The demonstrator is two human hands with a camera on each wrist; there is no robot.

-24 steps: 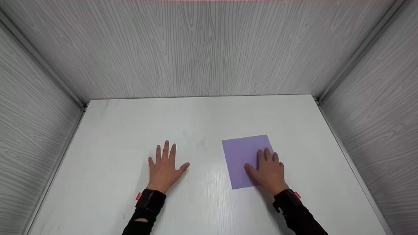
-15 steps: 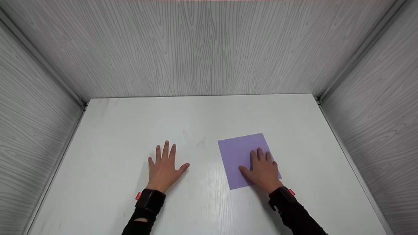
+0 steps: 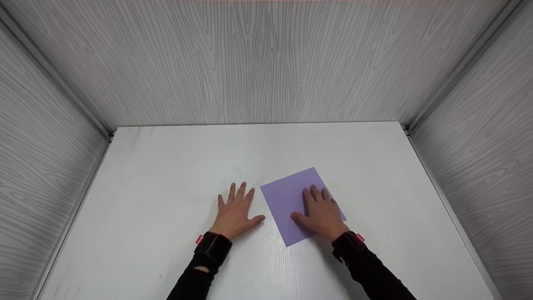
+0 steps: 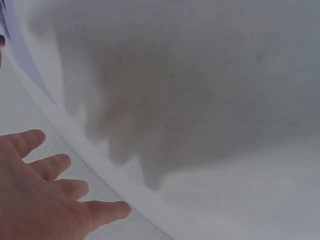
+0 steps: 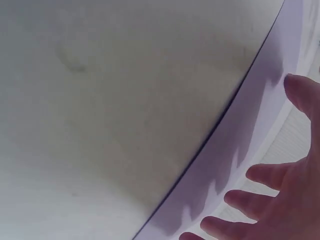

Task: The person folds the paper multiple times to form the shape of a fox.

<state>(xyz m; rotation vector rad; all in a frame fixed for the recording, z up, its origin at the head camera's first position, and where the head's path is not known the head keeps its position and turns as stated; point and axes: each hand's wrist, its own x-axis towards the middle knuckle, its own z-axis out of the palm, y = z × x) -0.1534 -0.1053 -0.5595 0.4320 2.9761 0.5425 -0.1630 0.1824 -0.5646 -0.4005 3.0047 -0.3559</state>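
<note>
A square sheet of purple paper [image 3: 281, 202] lies flat and turned at an angle on the white table, right of centre. Over its right part is my right hand [image 3: 322, 214], fingers spread and thumb out to the left, covering some of the sheet. In the right wrist view the same paper [image 5: 220, 155] shows as a band below the spread fingertips. My left hand [image 3: 235, 216] is just left of the paper, fingers spread, thumb pointing toward the sheet's left edge, nothing in it. A corner of the paper [image 4: 27, 65] shows at the upper left of the left wrist view.
The white tabletop [image 3: 166, 166] is bounded by a grey wood-grain back panel [image 3: 258, 62] and by side panels, the left panel [image 3: 41, 146] and the right panel [image 3: 479, 125]. Both wrists wear black bands over dark sleeves.
The purple paper has slid left with my right hand and turned counterclockwise. My left hand has moved right, closer to the paper's left edge.
</note>
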